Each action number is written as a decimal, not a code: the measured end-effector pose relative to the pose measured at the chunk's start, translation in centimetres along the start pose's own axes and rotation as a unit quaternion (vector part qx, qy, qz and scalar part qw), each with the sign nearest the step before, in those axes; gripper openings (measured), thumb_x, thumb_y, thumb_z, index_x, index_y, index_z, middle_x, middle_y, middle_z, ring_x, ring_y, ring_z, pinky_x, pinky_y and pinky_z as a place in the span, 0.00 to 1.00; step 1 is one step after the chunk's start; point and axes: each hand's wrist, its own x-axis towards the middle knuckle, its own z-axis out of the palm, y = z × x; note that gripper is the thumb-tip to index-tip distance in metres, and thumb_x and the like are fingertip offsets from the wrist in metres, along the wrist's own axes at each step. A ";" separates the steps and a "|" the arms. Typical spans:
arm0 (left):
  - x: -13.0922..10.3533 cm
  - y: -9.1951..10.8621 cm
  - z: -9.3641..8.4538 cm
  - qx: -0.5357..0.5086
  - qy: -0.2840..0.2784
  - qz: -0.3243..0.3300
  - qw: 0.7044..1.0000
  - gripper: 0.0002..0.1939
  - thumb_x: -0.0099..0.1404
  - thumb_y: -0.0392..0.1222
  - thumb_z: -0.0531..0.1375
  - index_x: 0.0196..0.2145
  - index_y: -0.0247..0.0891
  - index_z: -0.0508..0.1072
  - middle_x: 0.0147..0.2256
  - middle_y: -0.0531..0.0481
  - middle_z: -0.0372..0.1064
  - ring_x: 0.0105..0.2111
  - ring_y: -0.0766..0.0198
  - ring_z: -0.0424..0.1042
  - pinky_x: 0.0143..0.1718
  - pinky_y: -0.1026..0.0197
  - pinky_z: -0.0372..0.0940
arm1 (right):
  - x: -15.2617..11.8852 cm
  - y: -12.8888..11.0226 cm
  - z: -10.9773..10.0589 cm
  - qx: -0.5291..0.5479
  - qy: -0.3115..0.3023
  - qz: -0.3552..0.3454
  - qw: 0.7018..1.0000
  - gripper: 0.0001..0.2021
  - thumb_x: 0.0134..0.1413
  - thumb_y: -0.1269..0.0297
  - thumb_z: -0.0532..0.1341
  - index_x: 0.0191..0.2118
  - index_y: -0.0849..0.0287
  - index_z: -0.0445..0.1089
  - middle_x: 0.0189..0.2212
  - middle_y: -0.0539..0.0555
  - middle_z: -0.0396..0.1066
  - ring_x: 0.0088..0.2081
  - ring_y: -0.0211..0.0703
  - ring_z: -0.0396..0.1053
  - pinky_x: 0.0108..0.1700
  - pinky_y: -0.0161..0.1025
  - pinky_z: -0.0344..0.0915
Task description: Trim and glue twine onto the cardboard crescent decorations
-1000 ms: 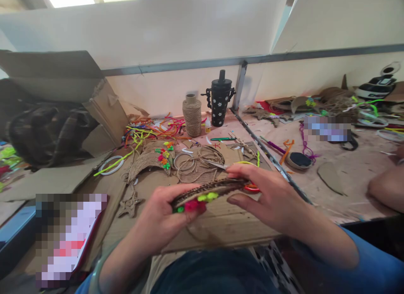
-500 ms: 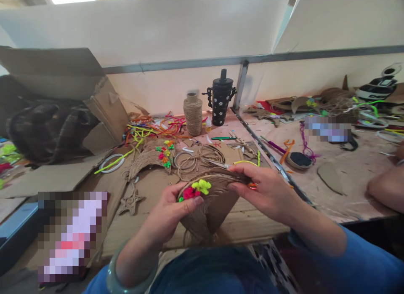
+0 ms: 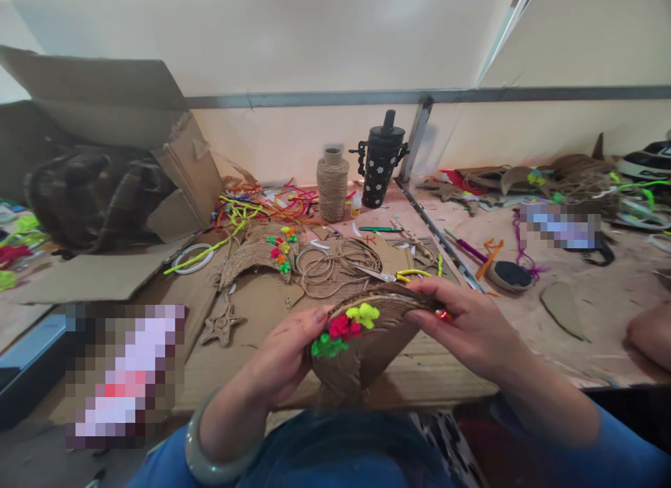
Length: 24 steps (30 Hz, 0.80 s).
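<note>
Between my two hands is a crescent of cardboard wrapped in jute twine [image 3: 391, 307], held tilted over the table's near edge. Yellow, red and green fuzzy flowers [image 3: 346, 326] sit on its left part. My left hand [image 3: 286, 355] grips the left end, with the thumb on the outer edge beside the flowers. My right hand [image 3: 461, 327] pinches the other tip between thumb and fingers. A small orange-red bit [image 3: 443, 314] shows by the right fingers. Just beyond the crescent lie scissors with yellow handles [image 3: 391, 275], partly behind it.
A second flowered crescent [image 3: 251, 259] and a twine-wrapped star [image 3: 224, 325] lie to the left. Behind stand a twine spool [image 3: 333, 187] and a black tumbler [image 3: 382, 168]. An open cardboard box [image 3: 191, 173] is at left. Another person's arm [image 3: 648, 334] rests at right.
My left thumb has moved off the flowers to the crescent's edge, uncovering the green flower. The view has shifted slightly; both hands still hold the crescent.
</note>
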 end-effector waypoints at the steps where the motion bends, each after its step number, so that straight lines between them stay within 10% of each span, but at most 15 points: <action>1: 0.0 0.0 0.0 -0.009 -0.001 0.004 1.000 0.12 0.50 0.49 0.71 0.29 0.39 0.83 0.31 0.45 0.81 0.34 0.53 0.80 0.36 0.60 0.72 | 0.0 0.0 0.0 0.001 -0.002 -0.001 1.000 0.06 0.56 0.65 0.57 0.38 0.55 0.70 0.30 0.52 0.77 0.28 0.42 0.74 0.28 0.34 0.70; 13: 0.6 0.1 -1.0 0.077 -0.086 0.001 0.993 0.26 0.48 0.53 0.72 0.44 0.41 0.80 0.39 0.48 0.80 0.41 0.58 0.76 0.43 0.65 0.67 | 0.4 0.7 1.0 -0.023 0.018 0.035 0.999 0.11 0.55 0.61 0.58 0.41 0.58 0.73 0.30 0.54 0.78 0.29 0.44 0.75 0.30 0.37 0.71; 24: 1.3 -0.8 -0.7 0.129 0.124 -0.006 0.984 0.12 0.40 0.36 0.73 0.25 0.35 0.79 0.22 0.55 0.73 0.23 0.70 0.66 0.27 0.69 0.61 | 0.0 2.1 0.4 -0.054 -0.023 0.049 0.997 0.19 0.64 0.56 0.48 0.52 0.57 0.68 0.41 0.54 0.79 0.40 0.43 0.77 0.38 0.36 0.73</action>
